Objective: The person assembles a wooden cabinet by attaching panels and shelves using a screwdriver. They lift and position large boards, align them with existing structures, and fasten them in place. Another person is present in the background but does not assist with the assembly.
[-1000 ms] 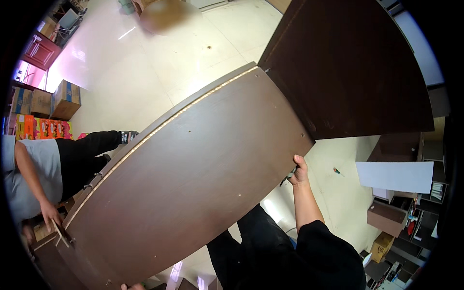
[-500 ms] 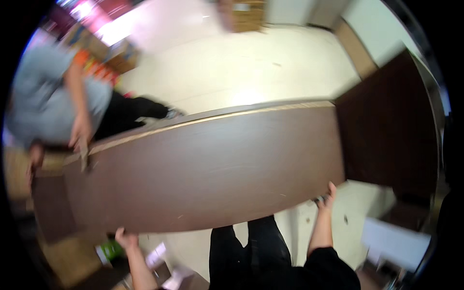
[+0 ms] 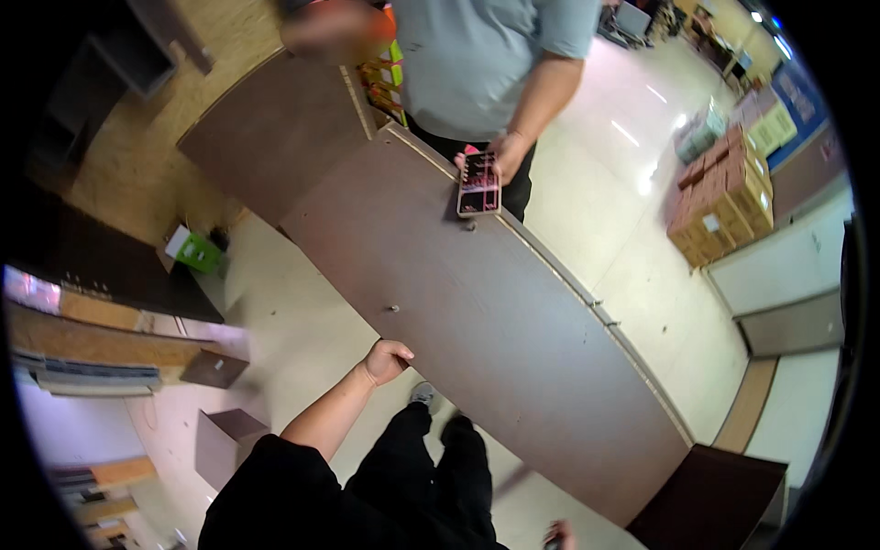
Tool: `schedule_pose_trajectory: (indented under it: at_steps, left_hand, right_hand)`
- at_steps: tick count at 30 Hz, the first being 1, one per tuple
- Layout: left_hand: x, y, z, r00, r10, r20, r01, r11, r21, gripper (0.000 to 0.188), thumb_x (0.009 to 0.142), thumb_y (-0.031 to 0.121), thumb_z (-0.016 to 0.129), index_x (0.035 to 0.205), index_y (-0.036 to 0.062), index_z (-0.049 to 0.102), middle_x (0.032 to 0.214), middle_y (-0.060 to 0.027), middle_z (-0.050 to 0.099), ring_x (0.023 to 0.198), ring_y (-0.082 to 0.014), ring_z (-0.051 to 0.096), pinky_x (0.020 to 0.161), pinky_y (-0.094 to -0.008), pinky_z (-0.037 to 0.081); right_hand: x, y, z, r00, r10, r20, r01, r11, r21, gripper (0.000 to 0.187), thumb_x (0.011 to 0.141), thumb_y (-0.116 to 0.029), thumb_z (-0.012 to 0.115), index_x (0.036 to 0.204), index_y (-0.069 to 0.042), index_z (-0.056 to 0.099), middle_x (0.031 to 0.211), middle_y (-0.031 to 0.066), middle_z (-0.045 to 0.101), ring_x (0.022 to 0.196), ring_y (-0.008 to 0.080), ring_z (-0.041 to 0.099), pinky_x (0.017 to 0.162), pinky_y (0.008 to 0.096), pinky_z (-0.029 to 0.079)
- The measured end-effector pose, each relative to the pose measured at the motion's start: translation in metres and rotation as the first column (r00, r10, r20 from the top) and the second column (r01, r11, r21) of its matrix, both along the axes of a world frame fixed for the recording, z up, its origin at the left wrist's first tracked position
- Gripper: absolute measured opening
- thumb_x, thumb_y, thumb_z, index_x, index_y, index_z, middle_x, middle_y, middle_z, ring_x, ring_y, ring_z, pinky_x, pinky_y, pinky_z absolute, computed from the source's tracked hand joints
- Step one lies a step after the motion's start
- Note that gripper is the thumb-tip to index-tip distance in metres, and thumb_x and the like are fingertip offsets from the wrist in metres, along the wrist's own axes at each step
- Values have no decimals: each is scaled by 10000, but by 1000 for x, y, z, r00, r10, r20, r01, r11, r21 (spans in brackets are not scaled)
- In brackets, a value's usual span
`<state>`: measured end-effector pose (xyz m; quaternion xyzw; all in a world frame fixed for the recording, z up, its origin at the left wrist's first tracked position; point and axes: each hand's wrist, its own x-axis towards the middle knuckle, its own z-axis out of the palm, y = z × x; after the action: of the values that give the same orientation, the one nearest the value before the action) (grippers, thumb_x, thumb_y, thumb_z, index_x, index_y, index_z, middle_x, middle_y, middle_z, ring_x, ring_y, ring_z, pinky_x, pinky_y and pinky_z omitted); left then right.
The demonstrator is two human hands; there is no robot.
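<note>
A long brown panel (image 3: 440,284) runs diagonally from far left to near right, with a brown end board (image 3: 280,128) at its far end and a darker one (image 3: 710,500) at the near right. My left hand (image 3: 388,360) is closed over the panel's near edge, thumb on top. My right hand (image 3: 564,535) is low at the bottom rim, apart from the panel, fingers closed around a small dark thing I cannot make out. Small metal fittings (image 3: 393,309) stand on the panel's face. Across the panel, a co-worker's hand (image 3: 511,158) holds a flat rectangular item (image 3: 479,185) with a dark, pink-marked face.
The co-worker in a grey shirt (image 3: 477,73) stands at the far side. Stacked cardboard boxes (image 3: 724,206) are at the right. To the left are a dark board (image 3: 101,261), a green box (image 3: 197,249) and an open grey-brown box (image 3: 220,449) on the floor.
My view has turned, so the panel now lies diagonally. My right hand has left the panel's edge and dropped low; my left stays at the edge. The co-worker now holds the flat item over the panel.
</note>
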<state>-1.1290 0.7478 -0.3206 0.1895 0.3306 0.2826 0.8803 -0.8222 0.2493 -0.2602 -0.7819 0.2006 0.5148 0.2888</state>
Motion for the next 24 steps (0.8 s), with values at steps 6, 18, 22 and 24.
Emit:
schedule_pose_trajectory:
  at_steps: [6, 18, 22, 24]
  left_hand:
    - [-3, 5, -25, 1000, 16, -5, -16, 999, -50, 483, 625, 15, 555, 1105, -40, 565, 1054, -115, 630, 981, -237, 593, 874, -362, 455]
    - [-2, 4, -53, 1000, -10, -3, 9, 988, -155, 167, 696, 3, 641, 859, 35, 624, 790, -53, 623, 740, -160, 605, 707, -304, 481]
    - [6, 7, -33, 1000, 6, 5, -6, 999, -35, 206, 655, 9, 660, 855, 28, 614, 791, -52, 608, 761, -169, 585, 692, -308, 461]
    - [6, 9, -33, 999, -27, -21, 27, 1000, 3, 301, 627, 26, 668, 920, 11, 601, 809, -56, 598, 781, -178, 578, 705, -306, 457]
  right_hand:
    - [52, 205, 94, 551, 823, -137, -603, 506, 617, 324, 871, -308, 634, 1010, -17, 605, 830, 57, 598, 659, 121, 573, 557, 262, 453]
    - [-111, 801, 147, -235, 416, 879, -960, -240, -143, 299, 875, -260, 534, 987, 3, 621, 779, 170, 644, 631, 276, 663, 648, 378, 511]
    - [-109, 901, 65, -155, 823, 547, -988, -120, -101, 464, 927, -393, 498, 1153, 10, 529, 776, 93, 604, 562, 186, 621, 465, 301, 501]
    - [-94, 921, 26, -106, 882, 460, -994, -112, -14, 490, 927, -476, 466, 1063, -17, 571, 867, 87, 587, 545, 177, 597, 463, 285, 498]
